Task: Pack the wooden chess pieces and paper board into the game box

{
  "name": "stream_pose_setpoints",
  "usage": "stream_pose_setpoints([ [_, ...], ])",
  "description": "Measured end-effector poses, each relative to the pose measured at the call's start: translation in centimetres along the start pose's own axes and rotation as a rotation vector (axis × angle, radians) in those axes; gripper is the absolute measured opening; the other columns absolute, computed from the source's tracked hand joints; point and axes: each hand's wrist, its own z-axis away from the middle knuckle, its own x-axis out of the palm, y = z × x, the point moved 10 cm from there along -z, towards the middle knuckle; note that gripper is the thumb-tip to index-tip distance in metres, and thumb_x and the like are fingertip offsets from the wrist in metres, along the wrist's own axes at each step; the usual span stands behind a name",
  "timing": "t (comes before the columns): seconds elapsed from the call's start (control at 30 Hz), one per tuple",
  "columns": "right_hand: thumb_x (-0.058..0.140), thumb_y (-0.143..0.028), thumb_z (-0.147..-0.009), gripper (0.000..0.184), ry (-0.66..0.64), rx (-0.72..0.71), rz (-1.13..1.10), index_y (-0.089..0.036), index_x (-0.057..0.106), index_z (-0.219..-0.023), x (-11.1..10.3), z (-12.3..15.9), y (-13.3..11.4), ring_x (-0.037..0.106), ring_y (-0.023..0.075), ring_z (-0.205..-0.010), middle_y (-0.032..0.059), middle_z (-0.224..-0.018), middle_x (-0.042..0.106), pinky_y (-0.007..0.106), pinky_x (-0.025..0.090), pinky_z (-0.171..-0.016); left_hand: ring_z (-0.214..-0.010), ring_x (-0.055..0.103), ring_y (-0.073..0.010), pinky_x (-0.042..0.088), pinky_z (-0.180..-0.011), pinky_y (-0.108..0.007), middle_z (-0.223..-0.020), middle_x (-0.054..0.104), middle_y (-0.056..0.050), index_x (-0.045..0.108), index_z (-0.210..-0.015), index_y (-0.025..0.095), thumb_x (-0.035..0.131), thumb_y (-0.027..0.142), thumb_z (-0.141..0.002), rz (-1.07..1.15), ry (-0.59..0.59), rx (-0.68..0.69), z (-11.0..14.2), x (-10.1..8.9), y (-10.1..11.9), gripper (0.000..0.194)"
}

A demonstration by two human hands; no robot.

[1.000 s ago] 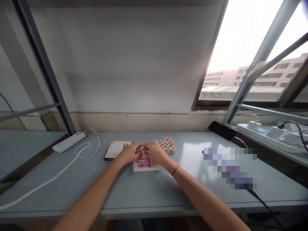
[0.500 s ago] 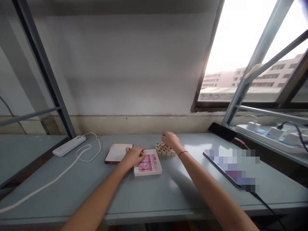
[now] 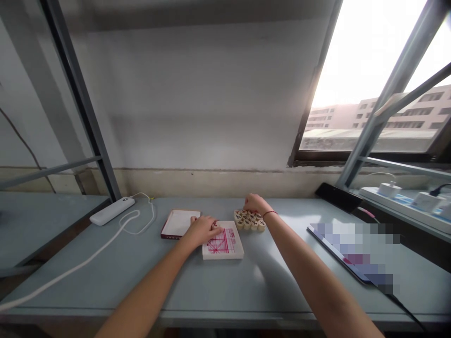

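My left hand [image 3: 203,229] is closed around a round xiangqi piece [image 3: 215,225] with a dark character on it, at the top left corner of a white board box [image 3: 225,244] printed with red lines. Fingers curled downward, my right hand [image 3: 256,203] rests at the back edge of a tight group of cream xiangqi pieces [image 3: 250,220] standing in rows. The fingertips and whatever they may hold are hidden. An open tray-like box lid [image 3: 182,223] with a white inside and dark red sides lies just behind my left hand.
A white power bank [image 3: 112,211] with a long white cable [image 3: 88,258] lies at the left. On the right are a blurred-out flat device [image 3: 347,256], a black phone-like slab [image 3: 336,197] and a white power strip [image 3: 405,204]. Metal posts [image 3: 75,89] rise at both sides.
The whole view has shifted slightly, so things sit farther right. My right hand's fingers have come down a little at the back of the pieces. My left hand keeps its grip.
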Motion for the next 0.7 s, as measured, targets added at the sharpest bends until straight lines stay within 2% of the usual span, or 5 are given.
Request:
stream_pose_setpoints([
  [0.17,0.061,-0.013,-0.057,0.027,0.076,-0.029,-0.017,-0.012,0.069,-0.084,-1.7,1.0,-0.7,0.063,0.0224,-0.076,0.013,-0.085,0.068,0.023,0.043,-0.057,-0.106,0.05,-0.0266,0.033,-0.086,-0.041,-0.111,0.06,-0.009,0.056,-0.115,0.022,0.035,0.056,-0.086,-0.024,0.057,0.012,0.1,-0.4,-0.2,0.049],
  [0.3,0.057,-0.021,-0.069,0.033,0.148,-0.167,-0.235,-0.013,0.062,-0.101,-3.5,4.8,-3.5,0.064,0.0154,-0.069,0.0093,-0.09,0.068,0.019,0.042,-0.056,-0.111,0.046,-0.0242,0.035,-0.092,-0.038,-0.12,0.053,-0.009,0.048,-0.124,0.02,0.04,0.053,-0.086,0.05,0.199,0.095,0.2,-2.0,0.8,0.051],
  [0.4,0.058,-0.031,-0.073,0.035,0.019,-0.305,-0.629,-0.015,0.059,-0.104,-2.3,8.4,-6.4,0.061,0.0112,-0.056,0.0082,-0.095,0.067,0.018,0.042,-0.047,-0.113,0.046,-0.0208,0.036,-0.095,-0.032,-0.122,0.05,-0.009,0.042,-0.128,0.019,0.044,0.048,-0.086,0.194,0.305,0.174,0.4,-3.1,1.9,0.051],
  [0.5,0.06,-0.038,-0.073,0.032,-0.095,-0.367,-0.877,-0.015,0.06,-0.095,-0.4,10.6,-8.4,0.062,0.0125,-0.06,0.0057,-0.081,0.068,0.018,0.046,-0.047,-0.109,0.049,-0.0172,0.039,-0.093,-0.027,-0.118,0.051,-0.007,0.044,-0.125,0.02,0.043,0.043,-0.088,0.327,0.348,0.234,0.6,-3.6,2.8,0.043],
  [0.7,0.063,-0.039,-0.07,0.028,-0.056,-0.378,-1.098,-0.015,0.06,-0.084,0.5,10.4,-7.7,0.062,0.0137,-0.065,0.0048,-0.076,0.065,0.022,0.049,-0.054,-0.099,0.054,-0.0165,0.042,-0.088,-0.028,-0.107,0.055,-0.004,0.051,-0.114,0.021,0.047,0.032,-0.087,0.396,0.374,0.257,0.7,-3.6,3.0,0.029],
])
